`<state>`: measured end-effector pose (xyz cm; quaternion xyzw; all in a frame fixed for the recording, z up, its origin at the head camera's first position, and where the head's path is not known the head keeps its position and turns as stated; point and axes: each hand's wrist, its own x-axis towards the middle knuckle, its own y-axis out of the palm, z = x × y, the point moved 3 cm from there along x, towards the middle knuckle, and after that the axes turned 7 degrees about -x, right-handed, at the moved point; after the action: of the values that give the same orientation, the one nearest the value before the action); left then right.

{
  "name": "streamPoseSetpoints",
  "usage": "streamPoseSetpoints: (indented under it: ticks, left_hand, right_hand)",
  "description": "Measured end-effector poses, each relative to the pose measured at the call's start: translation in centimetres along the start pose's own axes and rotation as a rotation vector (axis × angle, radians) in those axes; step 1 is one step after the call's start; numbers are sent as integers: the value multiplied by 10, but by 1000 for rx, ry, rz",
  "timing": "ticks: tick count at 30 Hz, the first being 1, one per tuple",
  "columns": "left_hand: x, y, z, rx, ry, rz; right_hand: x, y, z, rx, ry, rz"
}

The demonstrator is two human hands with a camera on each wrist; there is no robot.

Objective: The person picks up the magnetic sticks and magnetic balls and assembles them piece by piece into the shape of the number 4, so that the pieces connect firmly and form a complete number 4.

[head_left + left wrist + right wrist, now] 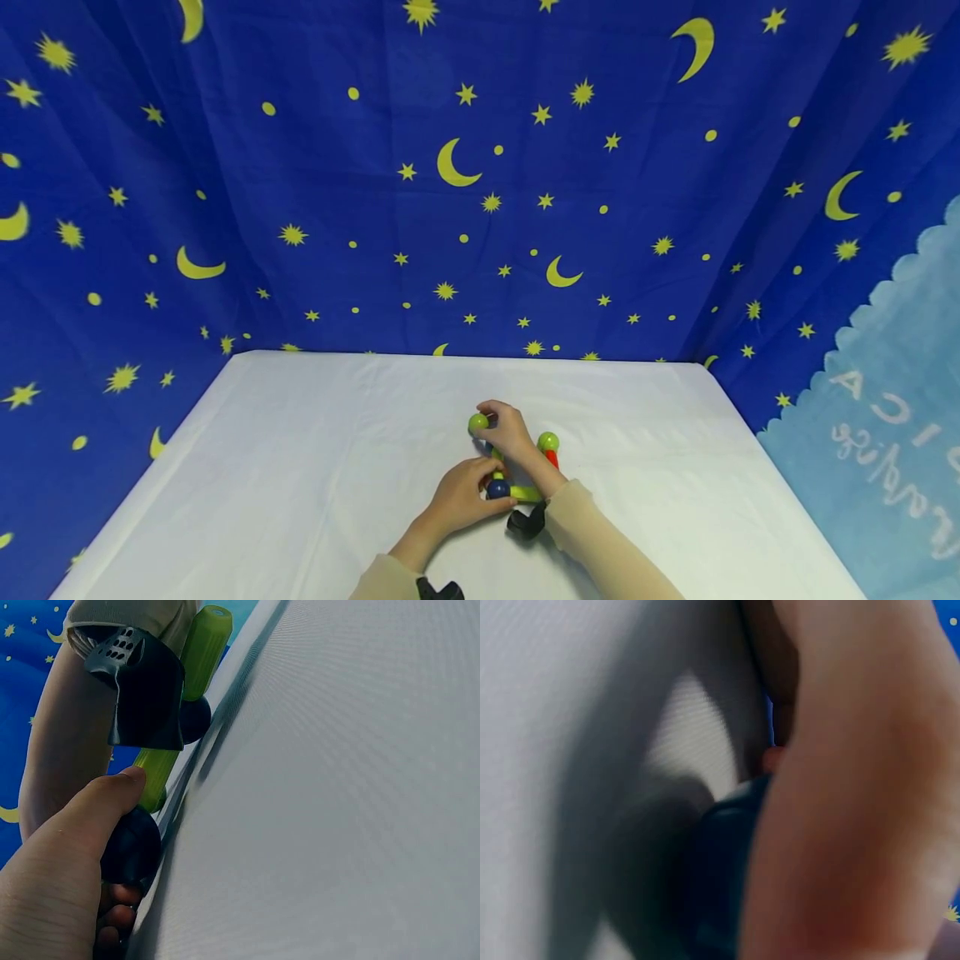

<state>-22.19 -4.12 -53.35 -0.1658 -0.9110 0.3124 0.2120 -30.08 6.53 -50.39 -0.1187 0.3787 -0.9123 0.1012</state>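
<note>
In the head view a toy of rods and balls stands on the table in front of me. My left hand (465,492) grips its dark blue ball (498,489), and in the left wrist view the thumb lies along a yellow-green rod (156,776) beside that ball (132,846). Farther back, my right hand (512,433) pinches a green ball (478,425) between thumb and fingers. A yellow-green rod (527,493) runs right from the blue ball. Past the right wrist, a second green ball (548,442) tops a red rod (552,459). The right forearm hides part of the toy.
A white cloth covers the table (337,467). Behind it hangs a blue curtain (390,208) with yellow moons and stars, and a light blue cloth (892,417) hangs at the right. Each wrist wears a black camera mount (528,522); the right one is close beside the toy.
</note>
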Motion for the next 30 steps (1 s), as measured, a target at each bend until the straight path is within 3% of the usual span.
streamPoseSetpoints:
  ticks: [13, 21, 30]
  left_hand:
    - [1, 0, 0, -9, 5, -3]
    - [1, 2, 1, 1, 14, -5]
    - [0, 2, 2, 3, -19, 9]
  right_hand:
    - [0, -2, -1, 4, -43, 53]
    - [-9, -14, 5, 28, -63, -1]
    - [-31, -30, 19, 41, -101, -58]
